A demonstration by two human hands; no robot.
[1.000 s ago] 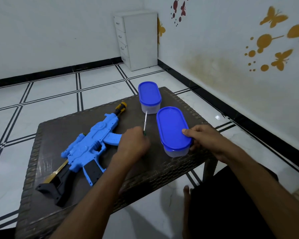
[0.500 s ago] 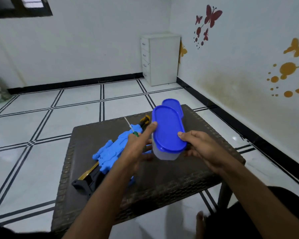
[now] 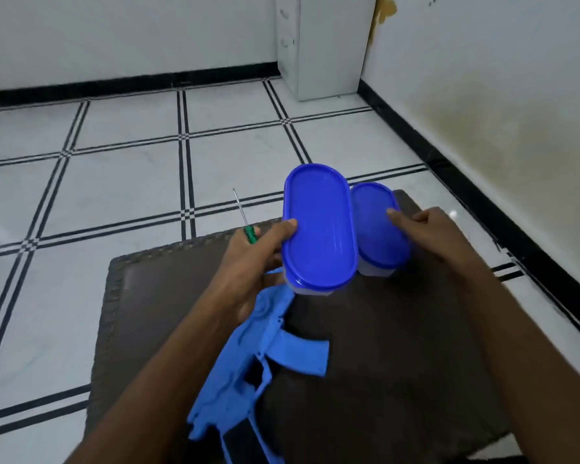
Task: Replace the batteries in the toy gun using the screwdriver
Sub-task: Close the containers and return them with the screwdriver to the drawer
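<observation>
Writing: no readable brand or label on anything.
Toy gun [image 3: 248, 356]: light blue plastic with a curved magazine and a black grip – lying on the dark wicker table [image 3: 399, 363], near-left, partly under the left forearm.
Screwdriver [image 3: 246, 222]: green handle, thin metal shaft pointing far.
Left hand [image 3: 252, 262]: curled round the screwdriver, thumb pressing the big container's blue lid [image 3: 318, 226] – container off the table.
Right hand [image 3: 429, 232]: fingers loosely bent, tips touching the smaller blue-lidded container [image 3: 379, 229].
</observation>
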